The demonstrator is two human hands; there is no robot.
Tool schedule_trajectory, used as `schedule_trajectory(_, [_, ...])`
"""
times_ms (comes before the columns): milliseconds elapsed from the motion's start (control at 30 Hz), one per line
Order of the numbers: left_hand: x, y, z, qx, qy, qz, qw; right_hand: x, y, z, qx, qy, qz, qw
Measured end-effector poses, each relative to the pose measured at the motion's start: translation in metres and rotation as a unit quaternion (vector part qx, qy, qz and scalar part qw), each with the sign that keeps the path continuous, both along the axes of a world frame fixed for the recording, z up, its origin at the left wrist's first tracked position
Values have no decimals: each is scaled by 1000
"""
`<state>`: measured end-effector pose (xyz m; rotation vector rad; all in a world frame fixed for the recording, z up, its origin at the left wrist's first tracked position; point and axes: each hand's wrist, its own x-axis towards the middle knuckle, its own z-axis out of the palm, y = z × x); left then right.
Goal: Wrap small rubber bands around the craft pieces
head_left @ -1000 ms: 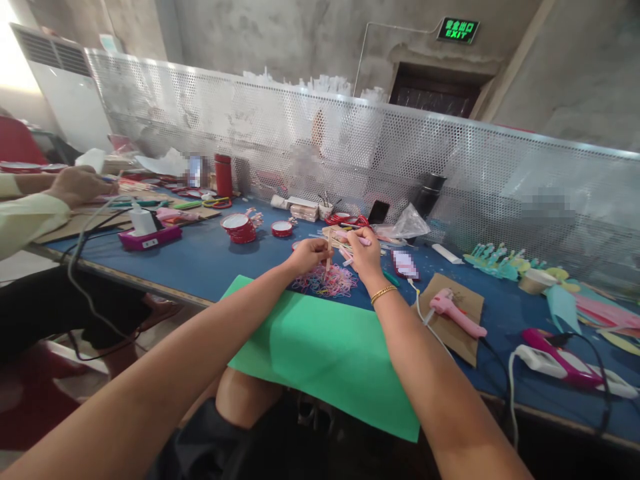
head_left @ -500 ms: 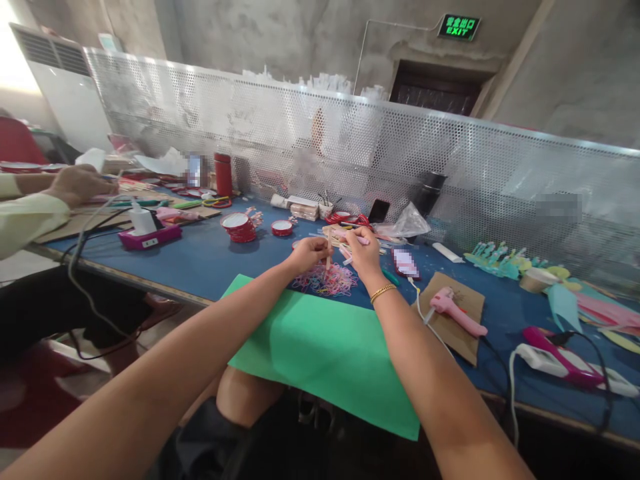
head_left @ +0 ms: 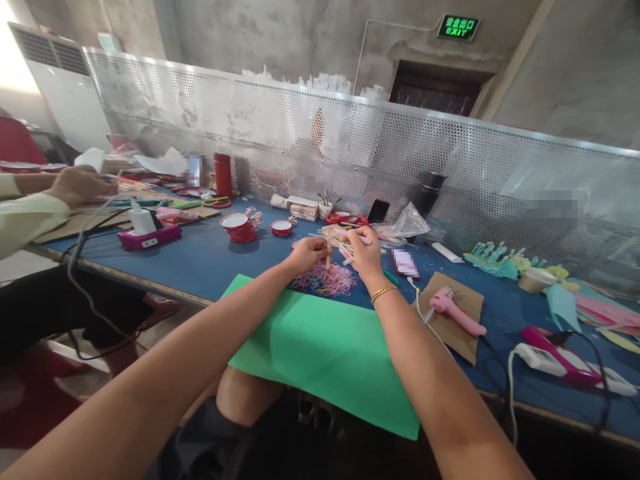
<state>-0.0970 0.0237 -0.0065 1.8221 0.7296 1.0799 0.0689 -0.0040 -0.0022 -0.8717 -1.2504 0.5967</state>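
My left hand (head_left: 311, 253) is closed, pinching a thin pale wooden stick (head_left: 328, 248) that stands nearly upright. Beside it, my right hand (head_left: 364, 248) is wrapped round a slim pink pen-like tool (head_left: 349, 235), whose tip points toward the stick. Whether the tip touches the stick I cannot make out. A second short pinkish piece (head_left: 345, 255) shows under the right fingers. Below both hands lies a tangled pile of thin multicoloured bands or strings (head_left: 327, 280). A green sheet (head_left: 320, 347) spreads from the table edge over my lap, under my forearms.
A pink glue gun (head_left: 457, 312) rests on cardboard (head_left: 470, 347) at the right, near a purple power strip (head_left: 565, 357) with cords. Red-rimmed round pieces (head_left: 240, 230) are stacked at the left. Behind stands a perforated metal screen (head_left: 280, 133). A co-worker's hand (head_left: 83, 185) is far left.
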Motion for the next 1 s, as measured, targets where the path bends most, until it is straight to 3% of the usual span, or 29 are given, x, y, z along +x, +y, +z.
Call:
schedule_trajectory(533, [0,1,0,-4,2,6,1000,0,-2,1,3,-1,5,1000])
schedule_trajectory(733, [1,5,-5,-14,-12,-5,1000,1,-7,10,13,21,-11,1000])
schedule_trajectory(1000, [2,7,-8,-15,-11,-8,1000,-3,-8,9,1,21,15,1000])
